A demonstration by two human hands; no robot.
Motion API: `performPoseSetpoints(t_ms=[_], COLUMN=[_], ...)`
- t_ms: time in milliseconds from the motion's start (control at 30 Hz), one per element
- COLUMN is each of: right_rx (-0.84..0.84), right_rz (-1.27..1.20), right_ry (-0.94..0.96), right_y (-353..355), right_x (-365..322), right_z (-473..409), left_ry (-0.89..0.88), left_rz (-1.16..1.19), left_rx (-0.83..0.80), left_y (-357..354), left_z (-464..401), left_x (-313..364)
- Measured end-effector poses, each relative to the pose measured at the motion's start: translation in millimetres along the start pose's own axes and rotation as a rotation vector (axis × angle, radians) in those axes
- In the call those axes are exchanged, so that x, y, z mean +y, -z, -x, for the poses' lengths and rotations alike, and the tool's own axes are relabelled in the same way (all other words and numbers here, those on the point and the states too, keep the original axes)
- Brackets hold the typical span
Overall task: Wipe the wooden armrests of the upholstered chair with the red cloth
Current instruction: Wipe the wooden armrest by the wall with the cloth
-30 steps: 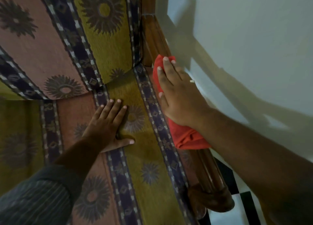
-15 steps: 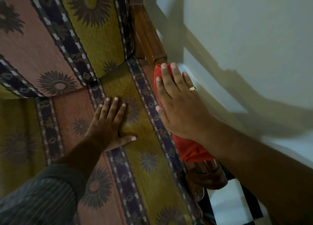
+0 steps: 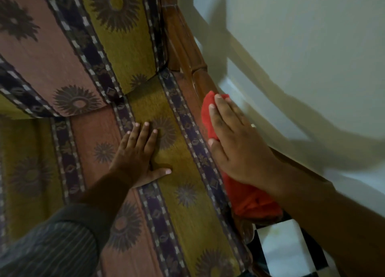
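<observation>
The chair's right wooden armrest [image 3: 187,53] runs from the top middle down to the right, close to the wall. My right hand [image 3: 235,139] lies flat on the red cloth [image 3: 250,199], pressing it onto the armrest's front half; the cloth sticks out beyond the fingertips and behind the wrist. The armrest's front end is hidden under cloth and arm. My left hand [image 3: 138,153] rests palm down, fingers spread, on the patterned seat cushion [image 3: 187,214], holding nothing.
The upholstered backrest [image 3: 62,47] fills the upper left. A pale wall [image 3: 302,47] stands right beside the armrest. Black and white floor tiles [image 3: 287,247] show at the bottom right, below the armrest's front.
My right hand has slid the red cloth toward the armrest's front end, uncovering more wood behind it. The view has shifted. My left hand stays planted on the seat.
</observation>
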State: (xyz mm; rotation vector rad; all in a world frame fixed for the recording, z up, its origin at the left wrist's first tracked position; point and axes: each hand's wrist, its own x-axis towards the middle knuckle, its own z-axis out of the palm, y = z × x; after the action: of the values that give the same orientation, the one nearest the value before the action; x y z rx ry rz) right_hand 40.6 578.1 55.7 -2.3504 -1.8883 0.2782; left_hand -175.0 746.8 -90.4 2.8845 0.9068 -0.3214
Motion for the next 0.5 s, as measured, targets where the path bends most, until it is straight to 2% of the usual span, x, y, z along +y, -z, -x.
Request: performPoseSetpoints(t_ms=[100, 233, 367, 500], right_rx=[0.008, 0.056, 0.037, 0.041], right_rz=[-0.125, -0.039, 0.154, 0.119], right_ry=[-0.105, -0.102, -0.013, -0.01], right_y=[4.4, 0.9, -3.1, -12.5], right_x=[-0.7, -2.8, -6.7, -7.1], right_z=[-35.4, -45.8, -4.5, 52.0], left_ry=[0.005, -0.004, 0.0, 0.038], left_rz=[0.006, -0.005, -0.01, 0.06], left_rx=[0.0, 0.004, -0.013, 0.012], left_y=[-2.1, -0.1, 2.7, 4.4], left_z=[3.9, 2.6, 6.3, 17.3], left_x=[2.1, 2.9, 7.6, 16.5])
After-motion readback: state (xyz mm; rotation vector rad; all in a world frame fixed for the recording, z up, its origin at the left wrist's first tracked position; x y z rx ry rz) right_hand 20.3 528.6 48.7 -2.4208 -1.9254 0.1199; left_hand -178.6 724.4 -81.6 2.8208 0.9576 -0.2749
